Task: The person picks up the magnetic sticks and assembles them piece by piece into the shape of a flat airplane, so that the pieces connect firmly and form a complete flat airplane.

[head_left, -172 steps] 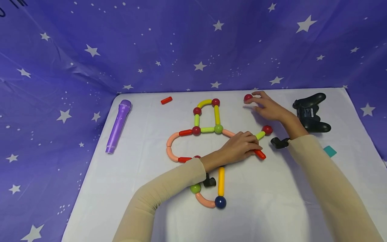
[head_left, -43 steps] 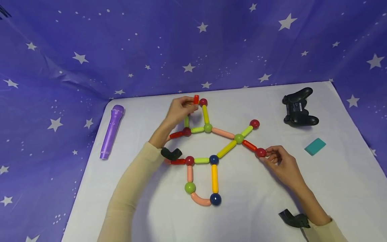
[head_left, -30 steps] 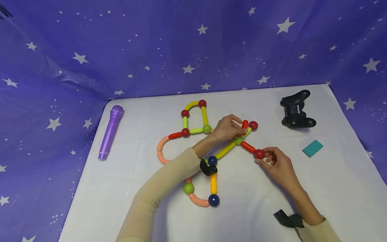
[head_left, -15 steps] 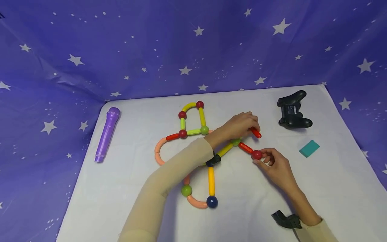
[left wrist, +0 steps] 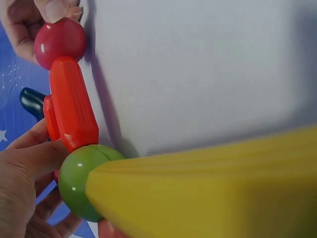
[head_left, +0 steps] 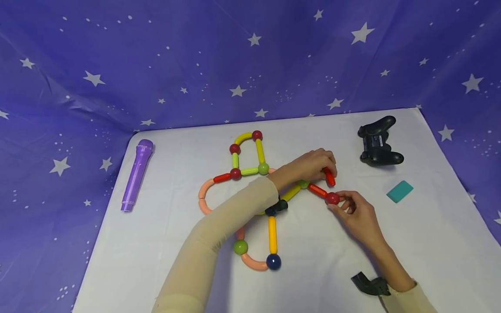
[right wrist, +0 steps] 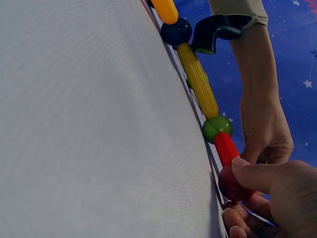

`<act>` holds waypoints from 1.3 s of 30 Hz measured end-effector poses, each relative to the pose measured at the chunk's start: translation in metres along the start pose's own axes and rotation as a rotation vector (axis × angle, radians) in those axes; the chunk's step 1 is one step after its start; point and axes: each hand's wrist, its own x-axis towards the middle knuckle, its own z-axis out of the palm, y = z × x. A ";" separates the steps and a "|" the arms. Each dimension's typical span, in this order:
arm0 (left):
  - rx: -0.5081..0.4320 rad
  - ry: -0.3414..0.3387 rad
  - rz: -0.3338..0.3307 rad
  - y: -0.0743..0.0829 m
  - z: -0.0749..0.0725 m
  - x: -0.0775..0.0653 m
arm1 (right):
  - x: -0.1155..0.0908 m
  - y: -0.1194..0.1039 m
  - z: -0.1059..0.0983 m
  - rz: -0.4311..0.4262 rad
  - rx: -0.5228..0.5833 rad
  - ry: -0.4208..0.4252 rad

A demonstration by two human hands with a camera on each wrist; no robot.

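My left hand (head_left: 313, 165) reaches across the magnetic stick-and-ball figure and pinches a short red magnetic rod (head_left: 329, 177). Its lower end is close to a red ball (head_left: 332, 198); whether they touch I cannot tell. My right hand (head_left: 360, 217) pinches that ball between thumb and fingers. A second red rod (head_left: 318, 190) joins the ball to a green ball (head_left: 303, 184), as the left wrist view also shows with its green ball (left wrist: 89, 181). From there a yellow rod (right wrist: 198, 79) runs to a dark blue ball (right wrist: 176, 31). The left hand covers the lime rod and another red ball.
The figure's other rods and balls lie left, including a yellow arch (head_left: 243, 138) and pink curved rods (head_left: 203, 198). A purple toy microphone (head_left: 137, 176) lies at far left. A black game controller (head_left: 379, 141) and a teal block (head_left: 400, 191) lie right.
My left hand has carried the loose red rod from the back left to the right, its end now lower towards the red ball. My right hand brought that ball from the back and still holds it.
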 end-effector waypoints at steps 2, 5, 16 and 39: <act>-0.065 -0.001 0.001 -0.001 0.000 -0.001 | 0.001 0.000 0.000 -0.007 0.006 0.012; -0.094 0.003 0.017 -0.002 0.000 -0.002 | 0.002 0.001 -0.001 -0.015 0.018 0.027; -0.099 -0.008 -0.002 -0.001 0.002 -0.003 | 0.009 0.002 -0.003 -0.015 0.014 0.026; -0.228 0.449 -0.203 -0.067 -0.053 -0.219 | 0.011 -0.001 -0.004 0.018 -0.009 -0.060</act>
